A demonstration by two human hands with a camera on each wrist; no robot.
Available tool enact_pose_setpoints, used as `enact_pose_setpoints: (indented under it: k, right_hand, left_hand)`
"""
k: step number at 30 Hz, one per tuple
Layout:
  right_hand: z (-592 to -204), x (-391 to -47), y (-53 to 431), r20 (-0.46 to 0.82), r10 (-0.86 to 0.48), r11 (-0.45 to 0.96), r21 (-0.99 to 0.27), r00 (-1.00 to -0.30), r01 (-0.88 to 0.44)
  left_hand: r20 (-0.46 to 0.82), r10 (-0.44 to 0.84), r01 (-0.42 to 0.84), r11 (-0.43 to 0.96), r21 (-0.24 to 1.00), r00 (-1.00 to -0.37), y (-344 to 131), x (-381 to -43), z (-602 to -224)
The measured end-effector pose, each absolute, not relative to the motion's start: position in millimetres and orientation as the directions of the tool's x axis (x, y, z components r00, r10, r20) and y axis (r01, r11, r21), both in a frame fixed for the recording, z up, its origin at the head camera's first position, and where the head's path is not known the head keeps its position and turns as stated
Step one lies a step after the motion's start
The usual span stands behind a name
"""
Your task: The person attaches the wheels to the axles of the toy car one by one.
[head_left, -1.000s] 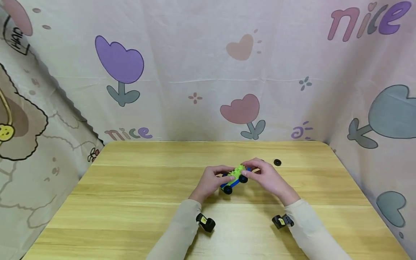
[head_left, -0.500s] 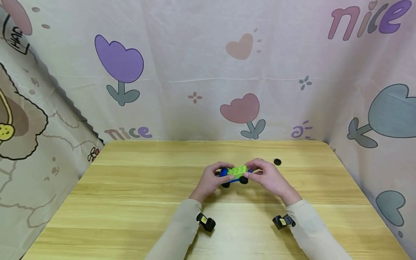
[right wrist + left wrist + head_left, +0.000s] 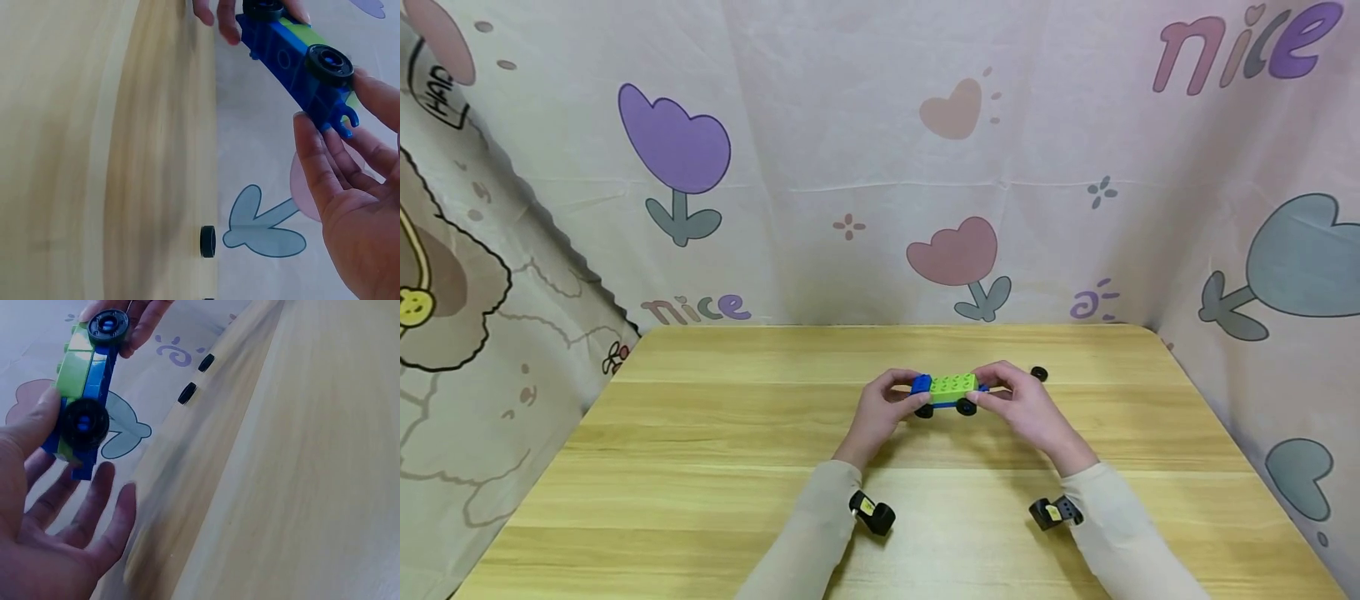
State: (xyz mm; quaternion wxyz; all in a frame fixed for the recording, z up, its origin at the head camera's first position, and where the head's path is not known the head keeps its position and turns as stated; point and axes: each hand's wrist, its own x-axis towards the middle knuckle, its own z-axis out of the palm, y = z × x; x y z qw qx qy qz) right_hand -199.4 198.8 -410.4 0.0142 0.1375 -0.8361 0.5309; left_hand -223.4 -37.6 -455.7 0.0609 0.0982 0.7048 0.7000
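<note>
A toy car (image 3: 953, 385) of green and blue building blocks is held up between both hands, above the tabletop. Its studded green blocks face up, and black wheels (image 3: 85, 424) show along its near side. My left hand (image 3: 882, 414) grips the end with the blue block, thumb on the near side. At the other end, my right hand (image 3: 1022, 410) pinches the car between thumb and fingers. The blue underside (image 3: 294, 65) and a blue hook (image 3: 347, 119) at the right end show in the right wrist view.
Two loose black tires, one nearer (image 3: 187, 393) and one farther (image 3: 206, 362), rest near the wooden table's (image 3: 700, 467) back edge. A printed cloth (image 3: 820, 150) hangs behind the table. Black wrist cameras sit on both sleeves.
The car has turned from a slant to nearly level, its left end swinging away from me. It has risen slightly in the head view, both hands still holding it.
</note>
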Motion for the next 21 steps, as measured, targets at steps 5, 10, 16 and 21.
enact_pose_setpoints:
  k: [5,10,16,21]
  right_hand:
    - [-410.2,-198.7,197.7,0.176,-0.216,0.37,-0.896,-0.961,-0.247]
    - [-410.2,-198.7,196.5,0.171,-0.222,0.343,-0.908,-0.96,-0.241]
    - [-410.6,-198.6,197.4,0.16,-0.23,0.35,-0.907,-0.96,-0.235]
    - [-409.4,-196.5,197.4,0.106,-0.242,0.333,-0.925,-0.964,-0.185]
  left_hand:
    - [0.023,0.231,0.001,-0.095,0.995,-0.973,-34.8,-224.6,-455.6]
    - [0.029,0.226,0.0,-0.129,0.992,-0.974,-32.9,-225.6,-454.5]
    - [0.039,0.228,-0.004,-0.185,0.983,-0.973,-32.9,-226.1,-454.8]
    - [0.068,0.226,0.004,-0.272,0.962,-0.972,-34.3,-226.1,-454.3]
